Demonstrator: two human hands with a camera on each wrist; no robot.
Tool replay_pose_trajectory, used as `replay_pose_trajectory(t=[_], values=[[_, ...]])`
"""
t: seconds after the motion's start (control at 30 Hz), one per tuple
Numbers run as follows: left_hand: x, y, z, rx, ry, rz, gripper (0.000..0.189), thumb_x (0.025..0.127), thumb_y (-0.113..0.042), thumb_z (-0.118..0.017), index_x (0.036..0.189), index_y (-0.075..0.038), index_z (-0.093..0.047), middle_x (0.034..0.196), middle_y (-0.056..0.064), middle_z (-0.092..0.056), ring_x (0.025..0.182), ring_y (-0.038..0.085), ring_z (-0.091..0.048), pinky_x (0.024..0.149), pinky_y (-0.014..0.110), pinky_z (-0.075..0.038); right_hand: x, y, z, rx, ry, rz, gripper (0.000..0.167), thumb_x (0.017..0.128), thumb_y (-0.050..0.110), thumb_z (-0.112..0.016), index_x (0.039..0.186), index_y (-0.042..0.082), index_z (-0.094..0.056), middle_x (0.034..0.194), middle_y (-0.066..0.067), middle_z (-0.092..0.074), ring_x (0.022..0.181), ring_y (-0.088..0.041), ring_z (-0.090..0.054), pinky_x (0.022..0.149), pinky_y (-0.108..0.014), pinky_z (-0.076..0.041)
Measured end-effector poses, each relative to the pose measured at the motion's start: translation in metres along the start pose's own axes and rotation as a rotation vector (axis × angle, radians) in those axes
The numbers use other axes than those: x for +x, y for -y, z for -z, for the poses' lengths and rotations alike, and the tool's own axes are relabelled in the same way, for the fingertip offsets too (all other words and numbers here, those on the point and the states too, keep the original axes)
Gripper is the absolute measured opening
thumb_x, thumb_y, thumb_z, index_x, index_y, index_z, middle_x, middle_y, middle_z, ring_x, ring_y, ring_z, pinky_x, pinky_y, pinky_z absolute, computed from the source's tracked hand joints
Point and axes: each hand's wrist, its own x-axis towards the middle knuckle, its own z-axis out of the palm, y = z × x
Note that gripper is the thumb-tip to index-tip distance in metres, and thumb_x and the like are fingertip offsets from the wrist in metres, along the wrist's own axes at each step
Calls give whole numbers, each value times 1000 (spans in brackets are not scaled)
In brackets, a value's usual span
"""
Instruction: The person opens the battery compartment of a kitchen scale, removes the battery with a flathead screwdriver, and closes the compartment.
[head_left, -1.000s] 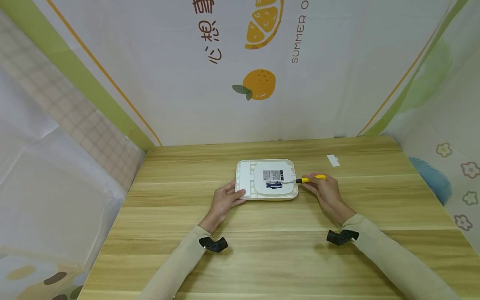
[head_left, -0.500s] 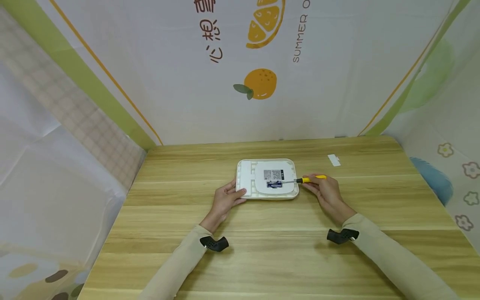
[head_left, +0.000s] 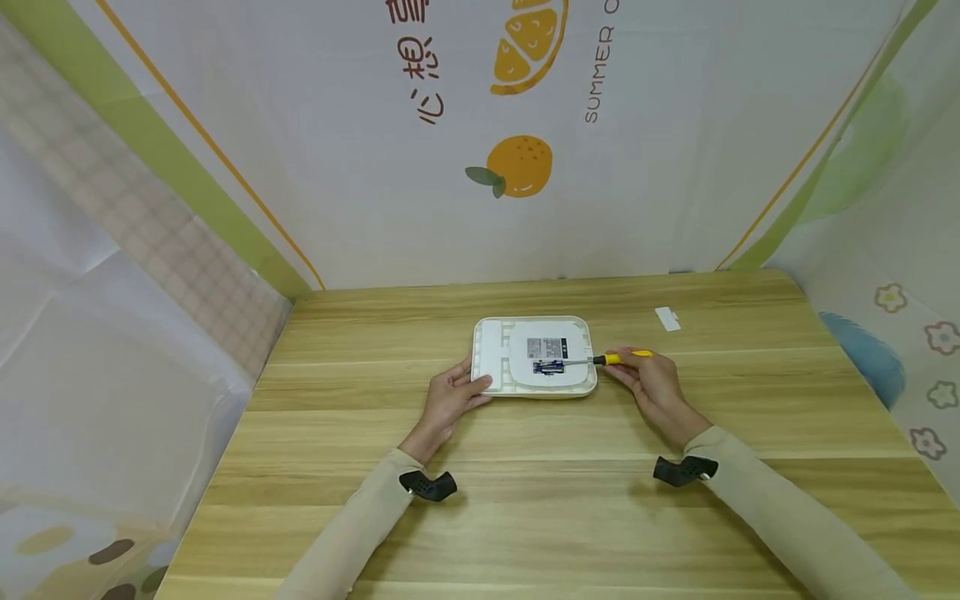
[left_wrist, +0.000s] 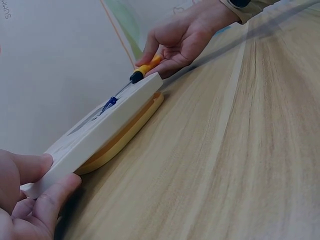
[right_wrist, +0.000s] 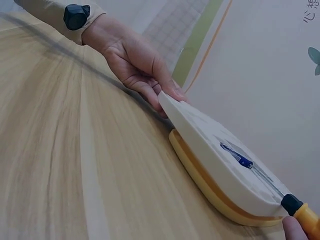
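Observation:
A white rounded device [head_left: 491,342] lies underside up, showing a printed label and an uncovered battery compartment with small dark blue batteries [head_left: 550,367]. My left hand [head_left: 447,402] holds its left edge, thumb on top and fingers beneath, as the left wrist view [left_wrist: 37,200] also shows. In my right hand [head_left: 651,385] is a screwdriver [head_left: 615,359] with a yellow and black handle. Its metal shaft reaches over the device's right rim, and the tip meets a battery. One blue battery [right_wrist: 245,162] looks tilted up in the right wrist view. A yellow lower part [left_wrist: 125,137] shows under the white body.
A small white cover piece [head_left: 667,319] lies on the wooden table [head_left: 540,500], behind and to the right of the device. Behind the table hangs a printed white cloth [head_left: 637,192]. Cloth also hangs at both sides.
The hands and device stay nearly in place. At the screwdriver's tip a battery has shifted and risen slightly in the compartment.

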Motion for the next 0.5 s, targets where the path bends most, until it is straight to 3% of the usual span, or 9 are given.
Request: replay_pose_trajectory(t=[0.27,0.37,0.5], values=[[0,1,-2,-10,-17,11,64,96,4,-67,154,3,-39,138,34,-56,114,33,-68,86,30,-63,-4,2,2,51,23,10,12,105,-3,-49,111,-5,-60,96,-9,-74,93,-16,-74,95,-30,-59],[1,1,-2,-10,-23,15,65,97,4,-67,155,2,-38,138,34,-55,115,33,-67,85,29,-63,-6,6,0,14,28,50,13,105,-2,-51,115,-8,-57,98,-8,-75,93,-16,-74,94,-30,-59],[0,1,-2,-15,-23,19,65,97,3,-67,155,2,-38,139,34,-55,117,33,-67,86,29,-63,-10,12,-5,-113,32,150,29,104,1,-55,126,-17,-48,97,-6,-76,90,-14,-75,89,-28,-61]])
